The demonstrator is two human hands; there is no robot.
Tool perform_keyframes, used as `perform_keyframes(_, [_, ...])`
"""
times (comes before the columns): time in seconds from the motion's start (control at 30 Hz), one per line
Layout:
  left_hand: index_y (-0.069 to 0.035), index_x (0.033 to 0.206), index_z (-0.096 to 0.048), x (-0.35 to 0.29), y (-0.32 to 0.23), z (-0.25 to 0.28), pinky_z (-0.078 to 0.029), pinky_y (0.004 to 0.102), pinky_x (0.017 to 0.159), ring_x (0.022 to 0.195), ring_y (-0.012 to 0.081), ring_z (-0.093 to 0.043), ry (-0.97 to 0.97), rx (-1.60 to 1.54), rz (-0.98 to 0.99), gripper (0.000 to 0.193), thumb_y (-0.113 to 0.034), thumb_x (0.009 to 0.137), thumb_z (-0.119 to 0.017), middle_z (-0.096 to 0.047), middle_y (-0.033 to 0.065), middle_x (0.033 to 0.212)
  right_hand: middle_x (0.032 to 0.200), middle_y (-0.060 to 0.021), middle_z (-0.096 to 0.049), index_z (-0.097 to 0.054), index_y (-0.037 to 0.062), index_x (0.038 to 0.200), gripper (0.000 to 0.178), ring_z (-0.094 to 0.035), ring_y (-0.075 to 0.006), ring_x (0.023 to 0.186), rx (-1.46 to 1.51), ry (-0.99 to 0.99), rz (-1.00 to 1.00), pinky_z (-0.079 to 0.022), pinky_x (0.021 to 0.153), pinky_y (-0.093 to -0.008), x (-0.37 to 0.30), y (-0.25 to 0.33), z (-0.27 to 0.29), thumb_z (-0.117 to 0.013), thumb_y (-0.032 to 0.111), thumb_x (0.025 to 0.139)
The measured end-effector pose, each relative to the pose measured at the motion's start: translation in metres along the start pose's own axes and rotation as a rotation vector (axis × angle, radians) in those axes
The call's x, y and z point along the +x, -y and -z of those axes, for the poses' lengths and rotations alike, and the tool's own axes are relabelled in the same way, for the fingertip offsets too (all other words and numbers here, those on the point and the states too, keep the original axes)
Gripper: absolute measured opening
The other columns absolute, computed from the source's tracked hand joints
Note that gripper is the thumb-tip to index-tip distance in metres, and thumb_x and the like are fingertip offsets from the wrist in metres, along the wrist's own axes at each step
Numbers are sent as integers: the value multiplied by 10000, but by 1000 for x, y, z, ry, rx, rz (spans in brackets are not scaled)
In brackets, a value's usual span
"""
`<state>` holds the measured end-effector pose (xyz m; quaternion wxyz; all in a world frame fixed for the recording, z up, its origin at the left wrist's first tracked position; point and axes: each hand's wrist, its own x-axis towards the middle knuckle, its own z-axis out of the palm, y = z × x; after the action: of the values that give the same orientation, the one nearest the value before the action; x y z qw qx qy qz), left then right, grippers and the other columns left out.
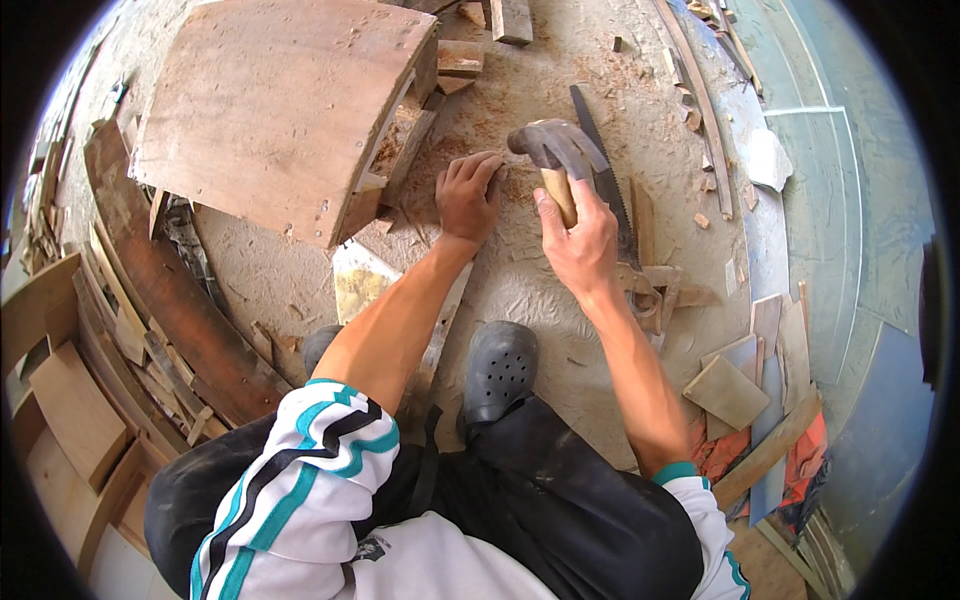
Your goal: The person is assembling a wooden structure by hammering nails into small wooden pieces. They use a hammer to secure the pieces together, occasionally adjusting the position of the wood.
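My right hand grips a claw hammer by its wooden handle, close under the metal head, and holds it raised above the floor. To its left, my left hand is closed with its fingers curled; whatever is in them, if anything, is hidden. A handsaw with a dark blade and a wooden handle lies on the floor behind and beside my right hand. Beside my left hand stands a wooden form with a broad plywood top and wood pieces along its open side.
Curved wooden strips and stacked boards crowd the left. Offcuts lie over orange sheeting on the right. A long thin batten and a white chunk lie farther back. My grey clog rests on the dusty floor.
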<state>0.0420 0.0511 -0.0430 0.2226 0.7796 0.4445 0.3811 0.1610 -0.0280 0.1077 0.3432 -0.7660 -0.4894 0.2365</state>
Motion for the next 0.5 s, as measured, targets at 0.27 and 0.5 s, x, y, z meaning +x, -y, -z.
perform_keyframes(0.27, [-131, 1087, -695, 0, -2, 2, -480, 411, 912, 1068, 274, -641, 12, -32, 22, 199, -159, 892, -717, -713, 26, 1135, 953, -284, -670, -617, -32, 1200, 324, -674, -463, 870, -73, 43, 61, -532, 746, -480, 7, -9, -6, -668, 167, 950])
perform_keyframes(0.5, [-152, 1080, -701, 0, -1, 1, -479, 405, 875, 1036, 248, -640, -18, -12, -10, 203, -160, 878, -716, -712, -12, 1127, 934, -277, -673, -606, -18, 1210, 324, -673, -461, 832, -55, 12, 52, -534, 713, -465, 1, -8, -12, -670, 161, 948])
